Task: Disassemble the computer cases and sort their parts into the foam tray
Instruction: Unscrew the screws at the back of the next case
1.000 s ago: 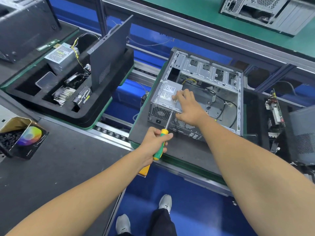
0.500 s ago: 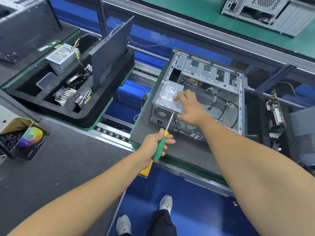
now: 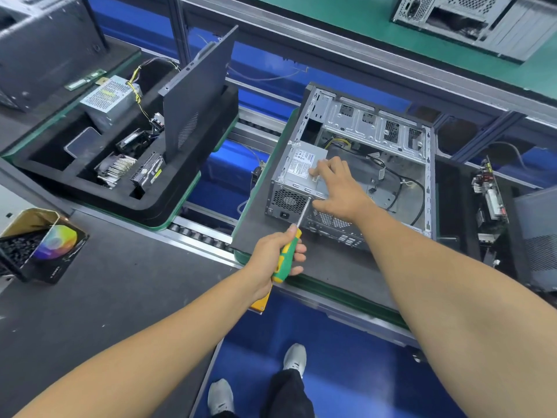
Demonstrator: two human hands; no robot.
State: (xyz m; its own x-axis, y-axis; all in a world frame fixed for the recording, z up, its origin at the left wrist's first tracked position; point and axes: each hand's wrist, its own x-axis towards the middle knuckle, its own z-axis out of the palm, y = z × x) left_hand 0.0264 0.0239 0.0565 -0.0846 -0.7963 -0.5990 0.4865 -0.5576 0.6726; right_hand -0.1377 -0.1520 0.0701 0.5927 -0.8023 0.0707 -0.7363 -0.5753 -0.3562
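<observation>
Left hand grips the green-and-yellow screwdriver, fingers curled round the handle; its shaft runs up to the rear face of the computer case, beside the fan grille. Right hand rests with its fingers spread on top of the power supply seated in the near left corner of the case, holding nothing. I note the case lies on its side, its open side up, on a dark pallet on the conveyor line; loose cables trail across its floor.

Left of it, the foam tray sits on another pallet. I see in its compartments a second power supply with yellow wiring, a heatsink, a drive and a side panel standing upright on edge.

Right of the case, a circuit board stands on edge in dark foam. On the near counter, far left, an open box holds small dark pieces I cannot make out. Another case sits on the green upper shelf.
</observation>
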